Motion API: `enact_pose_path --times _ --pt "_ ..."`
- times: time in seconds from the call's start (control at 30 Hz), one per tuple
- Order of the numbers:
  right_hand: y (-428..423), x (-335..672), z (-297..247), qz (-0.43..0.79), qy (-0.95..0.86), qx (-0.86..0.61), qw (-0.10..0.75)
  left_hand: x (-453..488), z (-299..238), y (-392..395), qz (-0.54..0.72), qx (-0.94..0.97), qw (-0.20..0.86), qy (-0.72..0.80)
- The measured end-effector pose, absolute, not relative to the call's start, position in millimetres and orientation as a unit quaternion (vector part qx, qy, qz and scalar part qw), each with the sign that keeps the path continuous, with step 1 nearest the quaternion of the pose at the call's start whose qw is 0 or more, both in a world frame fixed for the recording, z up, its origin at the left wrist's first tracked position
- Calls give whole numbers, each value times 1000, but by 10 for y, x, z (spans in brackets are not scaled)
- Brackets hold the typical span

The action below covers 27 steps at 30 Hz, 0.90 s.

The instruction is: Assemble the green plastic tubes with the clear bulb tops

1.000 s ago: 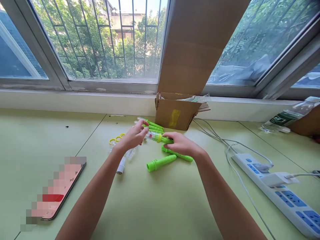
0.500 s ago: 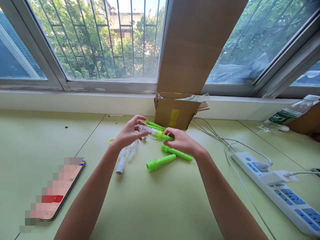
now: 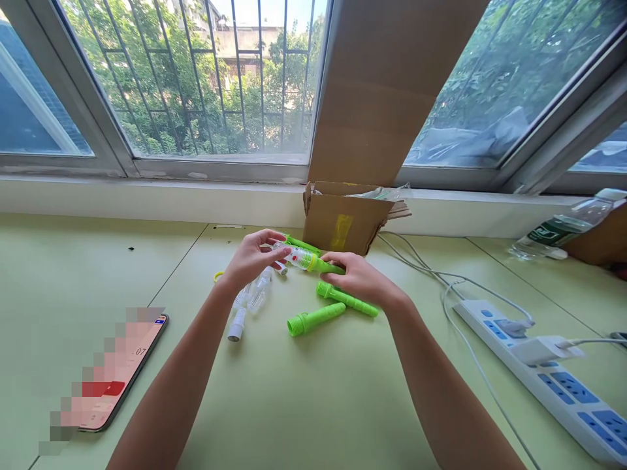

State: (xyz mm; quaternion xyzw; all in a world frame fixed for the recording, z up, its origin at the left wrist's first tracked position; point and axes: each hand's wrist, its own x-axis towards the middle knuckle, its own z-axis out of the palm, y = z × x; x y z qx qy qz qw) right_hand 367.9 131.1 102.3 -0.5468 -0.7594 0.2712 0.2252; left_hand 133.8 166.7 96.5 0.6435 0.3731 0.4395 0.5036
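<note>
Pale green covers the desk (image 3: 274,405) across the lower half of the frame, and at lower left lies a slim, black-edged phone (image 3: 128,369) with a pink and red screen, partly blurred out. Left of centre, a small yellow plastic ring (image 3: 218,277) shows beside the left wrist, and just below it a short white plastic cylinder (image 3: 236,326) rests near a few clear plastic tubes (image 3: 259,291), some hidden by the arm. The left hand (image 3: 253,260) has its thumb and fingers closed around the clear end of a see-through and bright green plastic tube with a yellow collar (image 3: 304,260), held slantwise at the middle of the frame. Behind that tube lie slender bright green plastic sticks (image 3: 304,245), close to an open brown cardboard box with yellow tape (image 3: 340,225). Below the held tube, a bright green hollow plastic handle (image 3: 316,318) lies with its threaded mouth to the left; a ribbed bright green plastic handle (image 3: 349,300) lies just above its right end. The right hand (image 3: 353,277) grips the green end of the held tube. At lower right sits a long white power strip with blue sockets (image 3: 553,378).
</note>
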Motion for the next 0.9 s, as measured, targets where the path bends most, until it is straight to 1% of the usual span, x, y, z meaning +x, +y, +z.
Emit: enact_pose_path --times 0.4,0.7,0.9 --pt "1308 3708 1009 340 -721 -544 262 1292 927 1707 408 660 516 362" --pt "1317 3739 1031 318 -734 -554 229 1277 935 1712 406 662 515 363" --pt "1314 3733 1029 284 -746 -548 250 1271 954 1702 406 659 519 362"
